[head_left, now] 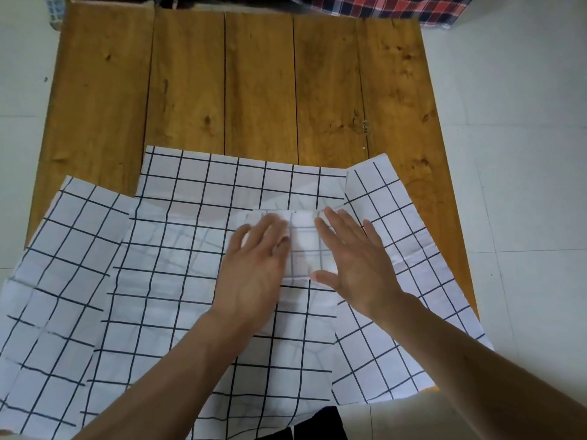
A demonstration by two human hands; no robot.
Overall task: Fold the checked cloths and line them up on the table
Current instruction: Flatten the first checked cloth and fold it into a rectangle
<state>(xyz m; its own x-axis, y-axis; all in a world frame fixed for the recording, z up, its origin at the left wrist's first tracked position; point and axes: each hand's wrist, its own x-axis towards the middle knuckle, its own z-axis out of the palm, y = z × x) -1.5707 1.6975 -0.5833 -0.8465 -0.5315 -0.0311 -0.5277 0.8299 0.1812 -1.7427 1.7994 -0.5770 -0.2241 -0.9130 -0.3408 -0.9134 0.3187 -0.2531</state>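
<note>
Three white cloths with black checks overlap on the near half of the wooden table (260, 84). The middle cloth (197, 192) lies on top of a left cloth (57, 281) and a right cloth (397, 223). A small folded piece of checked cloth (303, 246) rests on the middle cloth. My left hand (254, 265) lies flat on the folded piece's left side, fingers spread. On its right side my right hand (352, 258) presses down with straight fingers. Both hands are open, and the near edge of the folded piece is hidden under them.
The far half of the plank table is bare wood. A red, blue and white plaid fabric (397, 7) hangs at the far right edge. White tiled floor (524, 154) surrounds the table. The left cloth droops over the table's near left edge.
</note>
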